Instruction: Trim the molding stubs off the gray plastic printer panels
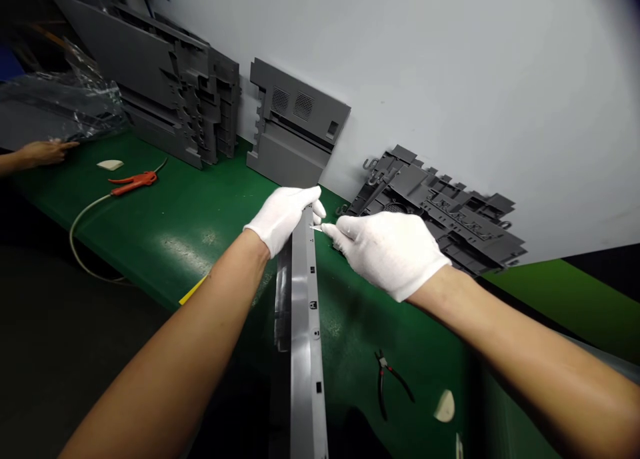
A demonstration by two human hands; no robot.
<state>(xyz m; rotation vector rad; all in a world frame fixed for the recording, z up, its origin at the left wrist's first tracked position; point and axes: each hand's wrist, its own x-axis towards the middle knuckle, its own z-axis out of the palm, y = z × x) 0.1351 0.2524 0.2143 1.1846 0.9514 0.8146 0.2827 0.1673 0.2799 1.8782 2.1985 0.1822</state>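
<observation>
A long grey plastic panel stands on edge in front of me, its narrow side with small slots and holes facing up. My left hand, in a white glove, is closed around the panel's far end. My right hand, also white-gloved, is closed on a small pointed blade. Its tip touches or nearly touches the panel's slotted edge, just right of my left fingers. Most of the blade is hidden in the glove, so its handle does not show.
A green table lies below. Moulded grey panels lean on the white wall; a ribbed one is at right. Side cutters, a wedge-shaped pad and an orange air gun lie around. At left is another person's hand.
</observation>
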